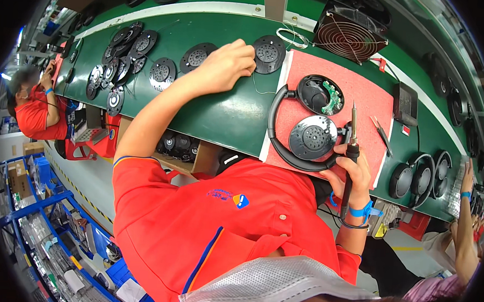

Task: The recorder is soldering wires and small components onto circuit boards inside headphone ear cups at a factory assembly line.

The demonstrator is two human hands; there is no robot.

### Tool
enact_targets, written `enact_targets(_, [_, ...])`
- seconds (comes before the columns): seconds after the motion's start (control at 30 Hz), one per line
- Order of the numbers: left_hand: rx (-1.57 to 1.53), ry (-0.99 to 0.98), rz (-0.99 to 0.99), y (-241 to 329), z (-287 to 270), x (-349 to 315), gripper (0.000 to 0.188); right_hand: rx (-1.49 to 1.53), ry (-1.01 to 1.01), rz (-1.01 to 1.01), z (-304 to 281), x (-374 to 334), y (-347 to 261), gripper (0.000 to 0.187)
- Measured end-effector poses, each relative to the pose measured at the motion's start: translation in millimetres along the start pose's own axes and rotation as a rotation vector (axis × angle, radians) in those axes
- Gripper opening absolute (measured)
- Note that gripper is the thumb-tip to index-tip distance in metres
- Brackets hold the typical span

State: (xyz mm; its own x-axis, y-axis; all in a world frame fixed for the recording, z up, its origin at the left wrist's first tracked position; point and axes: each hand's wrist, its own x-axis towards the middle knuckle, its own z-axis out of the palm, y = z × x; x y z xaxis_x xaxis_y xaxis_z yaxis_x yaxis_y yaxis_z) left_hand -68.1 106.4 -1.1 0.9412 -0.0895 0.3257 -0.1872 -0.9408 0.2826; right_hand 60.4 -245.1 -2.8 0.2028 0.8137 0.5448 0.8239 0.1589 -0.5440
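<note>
One black headphone lies open on the red mat, its band curving round the mat's left edge, with two ear cups inside the curve: the upper cup shows a green circuit board, the lower cup shows a perforated speaker plate. Just right of the lower cup, the right hand is closed around one soldering iron, tip pointing up over the mat. Well left of the mat, the left hand is bunched narrow, fingertips pinched at a thin wire just beside one round speaker plate at the mat's upper left corner.

Risks, as I judge them: the hot tip stands close to the lower cup and the band, so a small slip of the right hand could scorch plastic or the board's wiring. The fine wire trailing from the left hand toward the mat could snag or pull loose if tugged. The iron's cord runs down past the wrist and a blue wrist strap, and could drag the iron off line.

On the mat's right side lies one pair of tweezers. Above the mat stands one small fan. Far left of the mat, roughly ten or more loose speaker plates are spread on the green bench; overlap makes an exact count uncertain. Right of the mat, about three finished cups sit together
</note>
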Motion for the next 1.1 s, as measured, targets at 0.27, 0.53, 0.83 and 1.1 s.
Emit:
enact_targets(0.27, [-0.494,0.247,-0.147,22,-33,10,0.008,0.041,-0.029,0.030,-7,5,-5,0.049])
enact_targets(0.53, [-1.419,-0.241,-0.479,105,-17,64,0.009,0.155,0.232,0.143,1,44,-8,0.038])
enact_targets(0.83, [-1.589,-0.240,-0.486,107,26,83,0.017,0.582,0.353,0.383,17,58,6,0.026])
enact_targets(1.1, [-1.538,-0.222,-0.541,111,19,79,0.014,0.345,0.372,0.310,20,64,11,0.029])
